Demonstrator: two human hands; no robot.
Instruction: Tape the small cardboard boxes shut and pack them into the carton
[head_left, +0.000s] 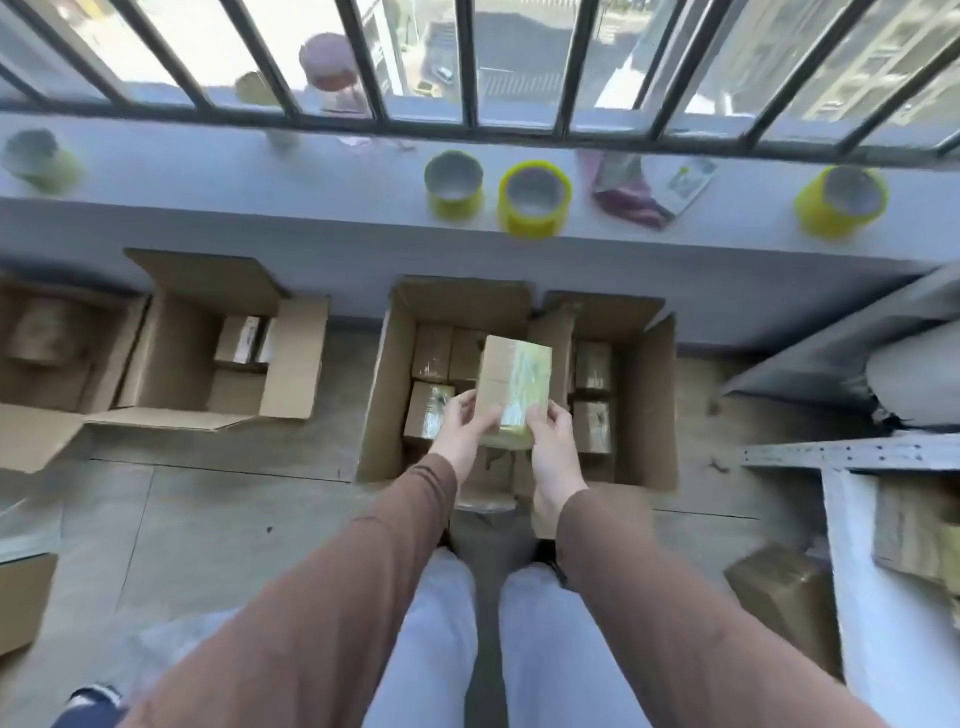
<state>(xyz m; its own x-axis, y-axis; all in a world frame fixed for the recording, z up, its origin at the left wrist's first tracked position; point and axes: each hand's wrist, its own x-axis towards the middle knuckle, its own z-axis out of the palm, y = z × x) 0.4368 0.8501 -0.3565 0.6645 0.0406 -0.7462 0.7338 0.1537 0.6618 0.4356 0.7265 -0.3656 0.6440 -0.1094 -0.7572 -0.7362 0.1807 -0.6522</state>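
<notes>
A small taped cardboard box (511, 384) is held above the open carton (384, 395) in the middle of the floor. My left hand (462, 431) grips its lower left edge and my right hand (548, 436) grips its lower right edge. Shiny tape runs along the box's right side. Inside the carton lie several small taped boxes (428, 415), packed in rows on both sides of the held one.
Yellow tape rolls (535, 200) stand on the grey window ledge (311, 176) behind the carton. Another open carton (208, 343) sits to the left. A metal shelf (852, 452) and a loose box (779, 587) are at the right.
</notes>
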